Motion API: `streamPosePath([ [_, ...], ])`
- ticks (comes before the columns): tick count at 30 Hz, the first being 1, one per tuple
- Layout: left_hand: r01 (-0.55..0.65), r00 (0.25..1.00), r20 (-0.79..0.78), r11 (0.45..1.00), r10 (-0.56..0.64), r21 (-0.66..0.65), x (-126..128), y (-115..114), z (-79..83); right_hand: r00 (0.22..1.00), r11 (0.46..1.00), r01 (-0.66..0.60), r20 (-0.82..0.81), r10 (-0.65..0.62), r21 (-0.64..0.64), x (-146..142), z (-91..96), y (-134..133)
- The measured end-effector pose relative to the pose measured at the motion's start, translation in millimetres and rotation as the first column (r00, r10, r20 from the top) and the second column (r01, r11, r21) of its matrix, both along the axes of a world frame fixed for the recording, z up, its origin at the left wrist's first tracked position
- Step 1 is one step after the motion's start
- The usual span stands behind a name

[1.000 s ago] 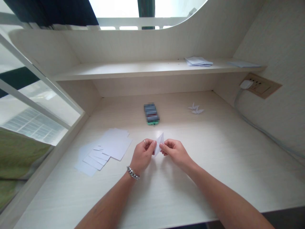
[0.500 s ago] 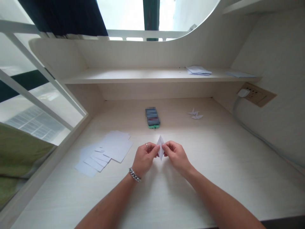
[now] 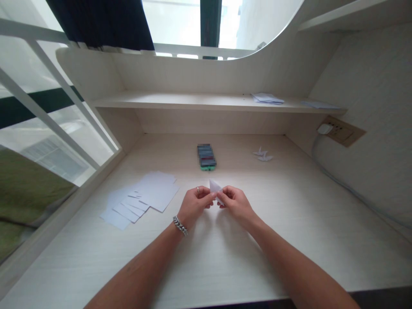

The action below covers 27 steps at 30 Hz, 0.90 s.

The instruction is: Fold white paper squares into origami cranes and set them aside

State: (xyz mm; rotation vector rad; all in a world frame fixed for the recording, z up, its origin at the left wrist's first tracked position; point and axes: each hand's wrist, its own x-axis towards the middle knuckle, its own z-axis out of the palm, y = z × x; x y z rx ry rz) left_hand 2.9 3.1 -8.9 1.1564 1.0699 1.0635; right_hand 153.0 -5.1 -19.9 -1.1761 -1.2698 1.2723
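Note:
Both hands meet above the middle of the pale wooden desk [image 3: 289, 223]. My left hand [image 3: 194, 204], with a ring and a metal bracelet, pinches the left side of a small folded white paper piece [image 3: 214, 186]. My right hand [image 3: 234, 203] pinches its right side. The paper's pointed tip sticks up between the fingertips; its lower part is hidden by the fingers. A fan of several white paper sheets [image 3: 141, 199] lies on the desk left of my left hand.
A phone [image 3: 206, 156] lies behind my hands. Two small folded paper pieces [image 3: 263, 154] rest at the back right. The shelf [image 3: 193, 101] carries paper stacks [image 3: 267, 98]. A wall socket with plug and cable [image 3: 337, 131] is on the right. A glass railing [image 3: 48, 128] borders the left.
The folded paper has turned and dropped lower between my fingers, with its tip now leaning left. The camera has tilted, shifting the scene slightly.

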Motion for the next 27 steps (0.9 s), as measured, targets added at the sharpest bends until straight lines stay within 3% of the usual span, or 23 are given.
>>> streamPosePath([
  [4, -0.029, 0.999, 0.029, 0.999, 0.028, 0.019, -0.9, 1.8, -1.1, 0.993, 0.996, -0.089, 0.081, 0.088, 0.013, 4.2, 0.0, -1.4],
  [10, -0.011, 0.996, 0.089, 1.000, 0.012, -0.004, -1.9, 3.1, -3.9, 0.979, 0.989, -0.139, 0.161, 0.128, 0.056, 8.6, 2.1, -1.7],
  [12, -0.058, 0.994, 0.092, 0.998, 0.058, -0.006, -2.4, 4.8, -5.2, 0.982, 0.986, -0.142, 0.140, 0.129, 0.083, 10.5, 2.6, 0.1],
  [17, -0.143, 0.977, 0.152, 0.989, 0.149, -0.049, -3.2, 9.4, -5.5, 0.999, 0.995, -0.041, 0.030, 0.038, 0.096, 17.0, 1.5, 8.2],
  [21, -0.069, 0.980, 0.181, 0.996, 0.077, -0.050, -3.9, 10.1, -6.3, 0.995, 0.991, 0.089, -0.051, -0.084, 0.104, 19.7, -2.8, 11.9],
  [27, 0.010, 1.000, 0.000, 0.999, -0.010, 0.036, -3.9, 9.0, -9.6, 0.996, 0.981, 0.081, 0.027, -0.087, 0.175, 20.0, -4.5, 11.4],
])
